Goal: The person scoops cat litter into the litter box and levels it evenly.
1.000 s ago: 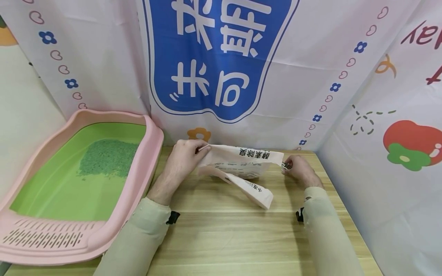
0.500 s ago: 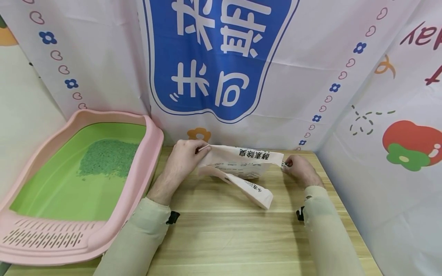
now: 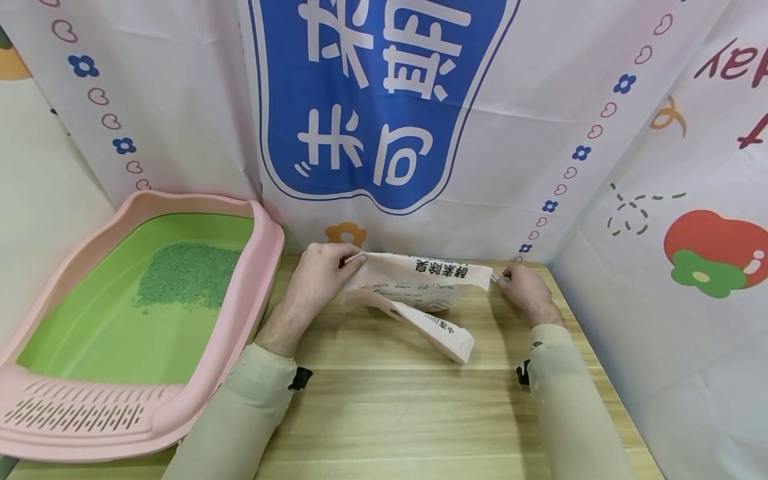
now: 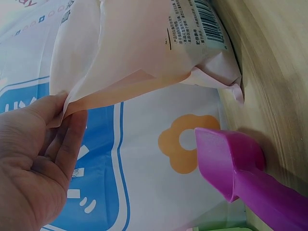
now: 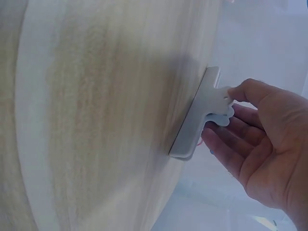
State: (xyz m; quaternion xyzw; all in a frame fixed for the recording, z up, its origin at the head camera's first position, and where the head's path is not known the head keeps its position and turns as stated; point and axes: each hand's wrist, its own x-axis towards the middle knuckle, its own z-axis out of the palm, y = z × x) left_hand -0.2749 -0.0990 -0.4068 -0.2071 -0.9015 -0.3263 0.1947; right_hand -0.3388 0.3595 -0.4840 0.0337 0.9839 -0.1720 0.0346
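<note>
A pale paper-like bag [image 3: 414, 267] with black print stands at the back of the table, its top edge lifted. My left hand [image 3: 321, 273] pinches the top corner of the bag between thumb and fingers; the left wrist view shows that grip closely, with the hand [image 4: 43, 149] below the bag [image 4: 130, 53]. Just beyond the bag's other end, my right hand [image 3: 528, 293] holds a white bag clip [image 5: 195, 120] by its handles, thumb on one side and fingers on the other. A folded flap [image 3: 441, 330] of the bag hangs toward me.
On the left is a pink litter box [image 3: 270, 247] with a green inside and green litter [image 3: 189, 273] in it. A magenta scoop [image 4: 231, 163] lies by the bag in the left wrist view. A printed cloth [image 3: 510, 167] hangs behind the wooden table [image 3: 396, 413].
My right hand has turned and shifted slightly away to the right, the clip with it. The left hand and the bag look the same.
</note>
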